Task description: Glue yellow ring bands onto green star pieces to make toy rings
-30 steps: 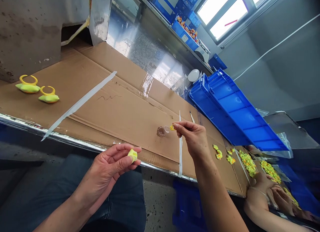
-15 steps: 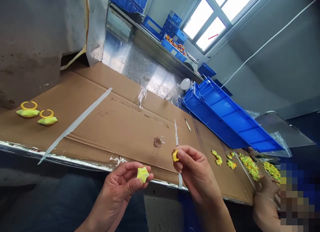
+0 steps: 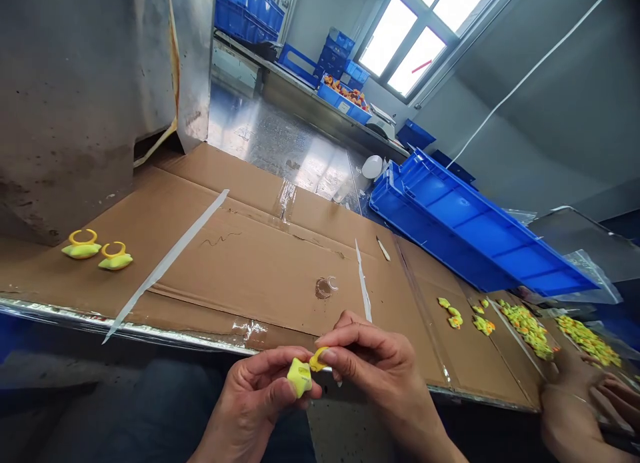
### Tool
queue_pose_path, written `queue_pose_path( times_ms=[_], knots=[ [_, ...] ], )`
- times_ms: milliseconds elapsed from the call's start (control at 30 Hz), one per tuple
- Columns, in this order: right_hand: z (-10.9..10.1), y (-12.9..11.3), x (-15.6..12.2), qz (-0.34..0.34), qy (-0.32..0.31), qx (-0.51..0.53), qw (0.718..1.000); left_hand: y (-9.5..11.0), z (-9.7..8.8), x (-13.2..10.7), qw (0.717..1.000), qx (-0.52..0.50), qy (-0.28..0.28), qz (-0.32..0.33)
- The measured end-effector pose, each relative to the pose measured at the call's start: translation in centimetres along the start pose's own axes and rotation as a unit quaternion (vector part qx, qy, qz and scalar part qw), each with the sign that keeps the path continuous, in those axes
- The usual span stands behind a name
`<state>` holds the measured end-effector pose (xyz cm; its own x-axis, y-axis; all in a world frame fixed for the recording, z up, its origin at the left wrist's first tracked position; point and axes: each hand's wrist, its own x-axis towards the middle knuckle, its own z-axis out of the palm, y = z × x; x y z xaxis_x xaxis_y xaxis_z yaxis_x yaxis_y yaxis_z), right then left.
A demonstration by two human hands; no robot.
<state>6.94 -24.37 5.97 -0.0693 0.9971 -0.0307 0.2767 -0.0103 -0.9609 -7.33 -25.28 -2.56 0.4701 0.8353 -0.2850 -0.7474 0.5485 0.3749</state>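
Between the thumb and fingers of my left hand [image 3: 260, 400] is a small yellow star piece [image 3: 300, 378], with a slot-like mark on the side toward me. My right hand [image 3: 383, 363] pinches a yellow ring [image 3: 319, 360] right beside the star's upper right edge; whether the two touch I cannot tell. At the far left of the cardboard, two yellow stars with rings attached, one star ring [image 3: 81, 244] and another star ring [image 3: 116, 256], rest with their bands upward.
Cardboard [image 3: 280, 270] covers the bench. Blue crates [image 3: 475, 230] stand at the right back, near a pale-handled tool [image 3: 383, 248]. Yellow pieces lie in piles [image 3: 527, 326] at the right, where a co-worker's hand [image 3: 570, 376] reaches. A metal housing [image 3: 90, 103] rises at left.
My right hand has brought the yellow ring down and left to the star. My left hand has shifted slightly right and down, still holding the star. The view has swung a little left.
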Motion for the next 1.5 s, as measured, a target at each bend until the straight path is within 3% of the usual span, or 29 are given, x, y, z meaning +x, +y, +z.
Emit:
queue_pose_path(
  times_ms=[267, 767, 1500],
  knots=[
    [0.11, 0.07, -0.17, -0.012, -0.005, -0.052, 0.999, 0.24, 0.19, -0.13, 0.999, -0.018, 0.027, -0.017],
    [0.23, -0.70, -0.26, -0.092, -0.012, -0.101, 0.991, 0.19, 0.00, -0.06, 0.999, -0.033, 0.007, -0.004],
    [0.69, -0.11, -0.04, -0.081, -0.011, -0.132, 0.988, -0.06, -0.38, -0.14, 1.000, -0.005, 0.001, 0.012]
  ],
)
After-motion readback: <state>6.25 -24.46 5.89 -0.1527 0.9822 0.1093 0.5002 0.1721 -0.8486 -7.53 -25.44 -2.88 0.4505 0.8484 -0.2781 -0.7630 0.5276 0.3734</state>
